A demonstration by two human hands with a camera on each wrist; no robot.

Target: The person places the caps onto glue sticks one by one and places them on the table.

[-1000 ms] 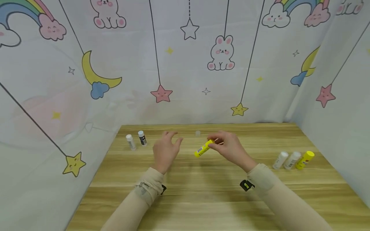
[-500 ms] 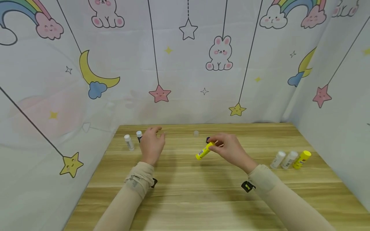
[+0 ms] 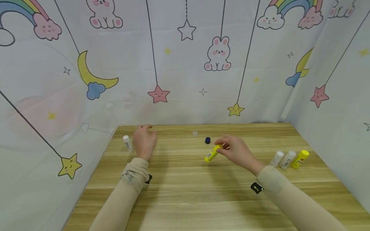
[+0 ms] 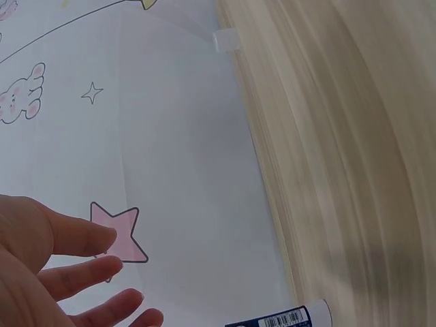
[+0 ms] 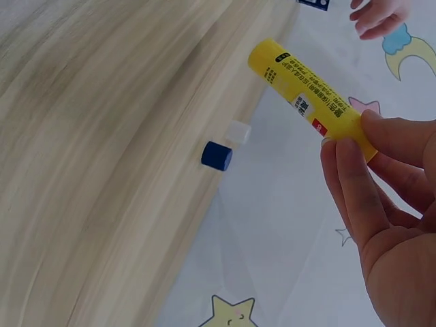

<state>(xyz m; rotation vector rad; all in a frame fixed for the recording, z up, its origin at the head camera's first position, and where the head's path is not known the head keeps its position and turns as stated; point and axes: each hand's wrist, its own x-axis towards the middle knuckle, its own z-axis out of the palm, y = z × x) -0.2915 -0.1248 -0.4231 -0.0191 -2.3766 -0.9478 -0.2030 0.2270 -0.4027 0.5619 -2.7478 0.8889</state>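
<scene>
A yellow glue stick slants in the air, pinched at its upper end between the thumb and fingertips of my right hand. The right wrist view shows the printed label of this yellow glue stick. At the left of the table my left hand hovers with its fingers loosely bent and apart. Near those fingers, in the left wrist view, lies part of a dark-blue-labelled glue stick, which the hand hides in the head view. A white glue stick stands just left of this hand.
A dark blue cap and a translucent cap sit on the wooden table towards the back. Upright at the right are two white glue sticks and a second yellow glue stick. A printed cloth hangs behind.
My left hand has moved left, over the dark-labelled glue stick. The right hand has shifted a little right with the yellow glue stick, and the dark blue cap has come into full view.
</scene>
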